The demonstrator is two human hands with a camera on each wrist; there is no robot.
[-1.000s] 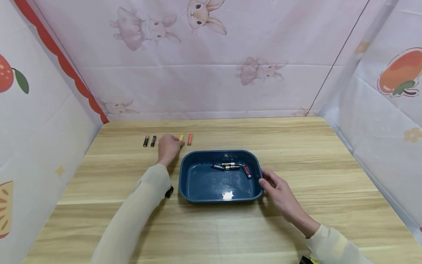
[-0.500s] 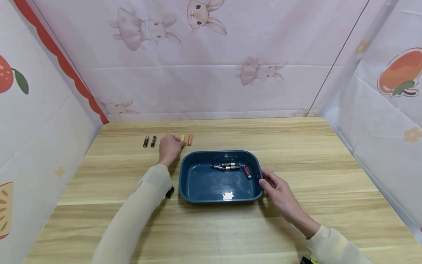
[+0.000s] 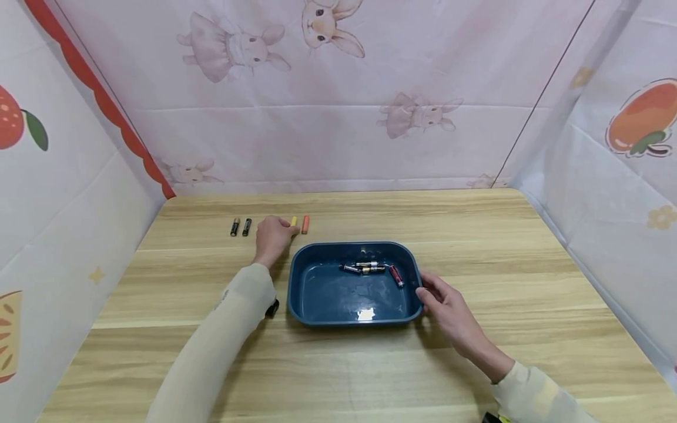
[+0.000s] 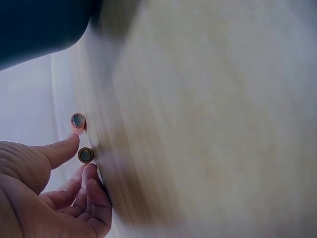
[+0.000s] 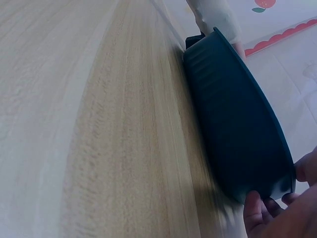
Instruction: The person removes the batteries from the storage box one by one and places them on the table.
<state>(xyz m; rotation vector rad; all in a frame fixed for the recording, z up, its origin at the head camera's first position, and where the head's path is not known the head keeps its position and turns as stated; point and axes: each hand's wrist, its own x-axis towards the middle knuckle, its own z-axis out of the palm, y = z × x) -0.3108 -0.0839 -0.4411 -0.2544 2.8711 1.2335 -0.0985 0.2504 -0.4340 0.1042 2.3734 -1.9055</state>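
At the back of the table, my left hand (image 3: 272,239) pinches a yellow battery (image 3: 293,221) between thumb and fingers. In the left wrist view that battery's round end (image 4: 86,155) shows between thumb and fingertips. Just right of it lies an orange battery (image 3: 305,224), close to the thumb. Two black batteries, one (image 3: 235,227) and another (image 3: 247,227), lie left of the hand. My right hand (image 3: 449,311) grips the right end of a dark blue tray (image 3: 355,322), thumb at the rim, fingers on the outer wall. Inside the tray are a red battery (image 3: 396,276) and several others (image 3: 373,269).
The wood-grain table (image 3: 349,376) carries all of this. Patterned cloth (image 3: 338,147) hangs behind it and along both sides. The tray stands just right of my left forearm (image 3: 211,341).
Over the first half second my left hand shifts slightly right with the yellow battery, nearer the orange one. Since then it hardly moves. The right hand and tray stay in place.
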